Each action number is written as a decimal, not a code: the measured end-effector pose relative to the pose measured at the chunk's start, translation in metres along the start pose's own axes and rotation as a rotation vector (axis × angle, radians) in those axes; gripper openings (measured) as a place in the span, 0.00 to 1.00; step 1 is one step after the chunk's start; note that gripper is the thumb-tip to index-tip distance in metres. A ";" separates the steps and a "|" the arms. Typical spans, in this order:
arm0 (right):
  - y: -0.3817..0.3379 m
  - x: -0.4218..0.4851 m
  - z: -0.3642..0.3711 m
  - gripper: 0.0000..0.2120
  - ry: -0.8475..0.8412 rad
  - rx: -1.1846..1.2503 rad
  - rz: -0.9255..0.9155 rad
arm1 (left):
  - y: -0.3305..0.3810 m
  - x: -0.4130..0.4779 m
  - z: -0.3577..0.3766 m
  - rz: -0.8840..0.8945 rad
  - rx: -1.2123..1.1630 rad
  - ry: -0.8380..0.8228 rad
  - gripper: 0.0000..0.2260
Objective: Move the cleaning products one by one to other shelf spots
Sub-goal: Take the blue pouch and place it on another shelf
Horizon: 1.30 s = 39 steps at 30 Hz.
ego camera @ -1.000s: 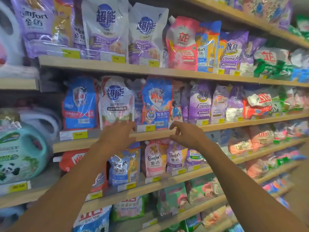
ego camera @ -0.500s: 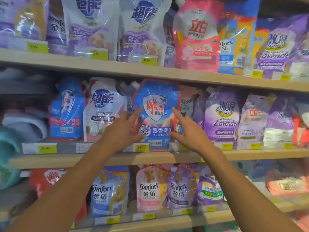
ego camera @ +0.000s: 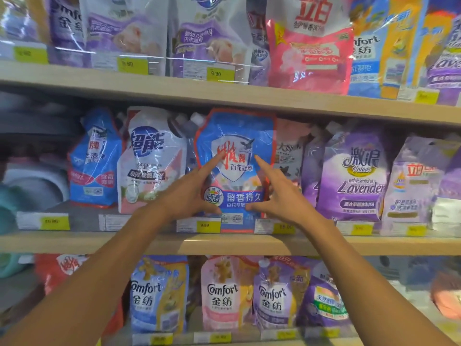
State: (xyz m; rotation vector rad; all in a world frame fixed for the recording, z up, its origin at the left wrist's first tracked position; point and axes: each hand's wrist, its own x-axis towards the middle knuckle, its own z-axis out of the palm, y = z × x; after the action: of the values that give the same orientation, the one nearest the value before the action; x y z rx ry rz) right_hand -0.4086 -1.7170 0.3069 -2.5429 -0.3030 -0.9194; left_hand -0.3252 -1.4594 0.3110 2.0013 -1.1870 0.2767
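A: Reaching for the blue pouch (ego camera: 234, 156), middle shelf (ego camera: 224, 243), upright between the white pouch (ego camera: 149, 161) and a pale one half hidden behind it. Your left hand (ego camera: 189, 196) and right hand (ego camera: 279, 198) frame its lower half, fingers spread, thumbs low. Nothing gripped yet, as far as I can tell (fingertips may already be brushing the film).

B: How should you take it?

A: Close both palms on the side seams, not the printed face. Soft bag, likely to sag. Lift straight up first so the base clears the price-tag rail (ego camera: 199, 224), then pull toward you. Watch the lavender pouch (ego camera: 354, 176) to the right; tightly packed neighbours may tip.
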 end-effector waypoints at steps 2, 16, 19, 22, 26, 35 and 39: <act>0.003 0.000 0.005 0.56 0.009 0.066 -0.013 | 0.003 0.000 0.002 0.008 0.043 0.019 0.57; -0.014 -0.015 0.016 0.55 0.109 0.132 -0.058 | 0.021 -0.021 0.019 0.080 0.342 0.219 0.56; -0.018 -0.021 0.017 0.55 0.159 0.102 -0.093 | 0.025 -0.025 0.022 0.083 0.374 0.253 0.55; -0.022 -0.025 0.016 0.55 0.210 0.064 -0.139 | 0.032 -0.028 0.023 0.113 0.415 0.306 0.55; -0.030 -0.032 0.013 0.57 0.325 -0.015 -0.193 | 0.042 -0.033 0.023 0.143 0.493 0.373 0.56; -0.049 -0.025 -0.009 0.56 0.458 -0.046 -0.267 | 0.075 -0.040 0.002 0.231 0.534 0.461 0.57; -0.059 -0.026 -0.002 0.57 0.430 -0.026 -0.271 | 0.075 -0.050 -0.008 0.163 0.549 0.417 0.58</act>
State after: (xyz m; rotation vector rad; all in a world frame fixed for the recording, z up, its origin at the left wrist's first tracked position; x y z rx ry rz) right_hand -0.4498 -1.6668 0.3100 -2.2808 -0.5096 -1.5448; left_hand -0.4121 -1.4404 0.3276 2.1434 -1.0735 1.1472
